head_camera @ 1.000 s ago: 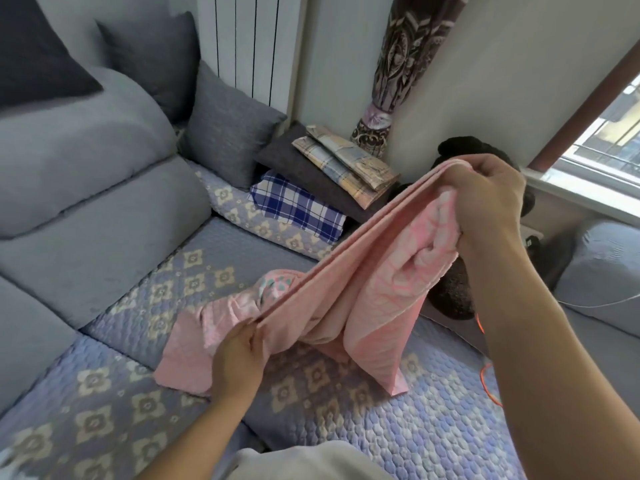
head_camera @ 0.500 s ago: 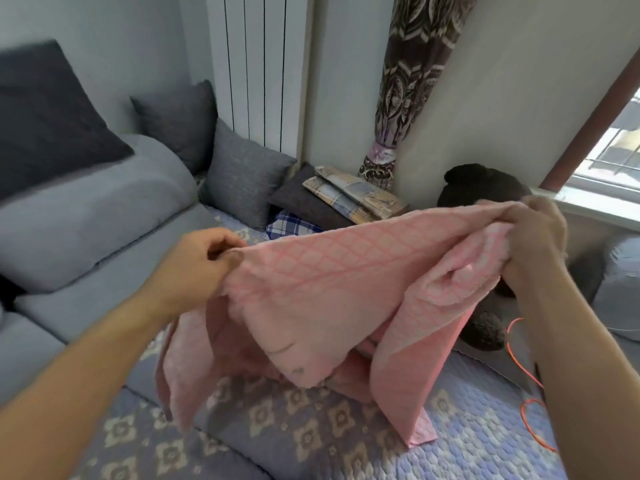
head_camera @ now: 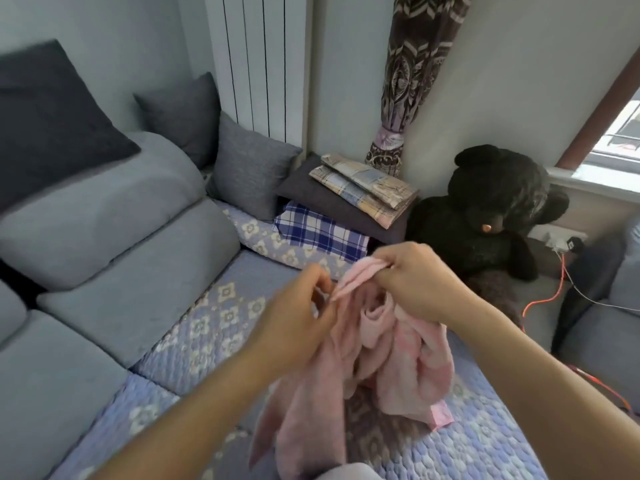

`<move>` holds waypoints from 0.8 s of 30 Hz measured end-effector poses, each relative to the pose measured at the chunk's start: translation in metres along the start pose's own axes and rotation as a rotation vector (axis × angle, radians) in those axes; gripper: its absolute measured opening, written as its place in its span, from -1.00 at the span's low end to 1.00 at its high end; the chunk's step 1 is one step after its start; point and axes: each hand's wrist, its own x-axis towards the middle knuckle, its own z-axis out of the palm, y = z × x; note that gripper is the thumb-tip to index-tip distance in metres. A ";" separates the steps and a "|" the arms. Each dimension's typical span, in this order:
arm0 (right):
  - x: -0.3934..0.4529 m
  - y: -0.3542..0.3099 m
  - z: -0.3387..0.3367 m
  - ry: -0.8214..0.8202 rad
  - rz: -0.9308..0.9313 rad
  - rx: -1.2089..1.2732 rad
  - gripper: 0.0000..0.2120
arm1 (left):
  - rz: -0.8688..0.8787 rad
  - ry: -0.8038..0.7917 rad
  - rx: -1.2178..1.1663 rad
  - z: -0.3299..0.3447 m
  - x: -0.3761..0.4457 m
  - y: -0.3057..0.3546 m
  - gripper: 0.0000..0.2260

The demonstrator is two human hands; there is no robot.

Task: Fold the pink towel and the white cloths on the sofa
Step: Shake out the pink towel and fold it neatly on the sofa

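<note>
- while the soft pink terry towel (head_camera: 388, 344) hangs bunched in the air above the quilted lilac sofa cover (head_camera: 221, 327), no flat fold is yet visible in it; judged from this, the first fold is only being set up.
- right hand (head_camera: 412, 275): fingers curled, pinching the upper edge of the towel at its highest point; the rest of the cloth drapes down from this grip, with the lower end near or on the cover.
- left hand (head_camera: 298, 317): just beside the right hand, fingers curled toward the same upper edge. motion blur hides the fingertips, so it cannot be told whether this hand has hold of the cloth.
- judgement: the two hands are close together, which suggests two corners are being brought to meet; the towel must then be laid out and smoothed.
- white cloths: none can be made out with certainty in this view, so that part of the task appears not yet started.
- surroundings: grey sofa cushions (head_camera: 114, 216) to the left, a black plush bear (head_camera: 491, 209) at the far right corner.
</note>
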 end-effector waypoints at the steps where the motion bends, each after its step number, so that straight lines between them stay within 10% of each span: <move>1: -0.001 -0.004 0.000 0.085 0.017 -0.001 -0.83 | -0.023 0.021 0.064 0.010 -0.011 -0.013 -0.84; 7: 0.002 -0.023 -0.027 0.377 0.024 -0.116 -0.75 | 0.000 0.091 0.100 0.050 -0.047 -0.034 -0.69; 18: 0.005 -0.035 -0.045 0.441 0.015 -0.253 -0.74 | 0.260 0.262 0.249 0.066 -0.001 -0.029 -0.58; 24: 0.007 -0.038 -0.045 0.452 0.064 -0.244 -0.74 | 0.066 0.299 0.188 0.086 0.011 -0.012 -0.77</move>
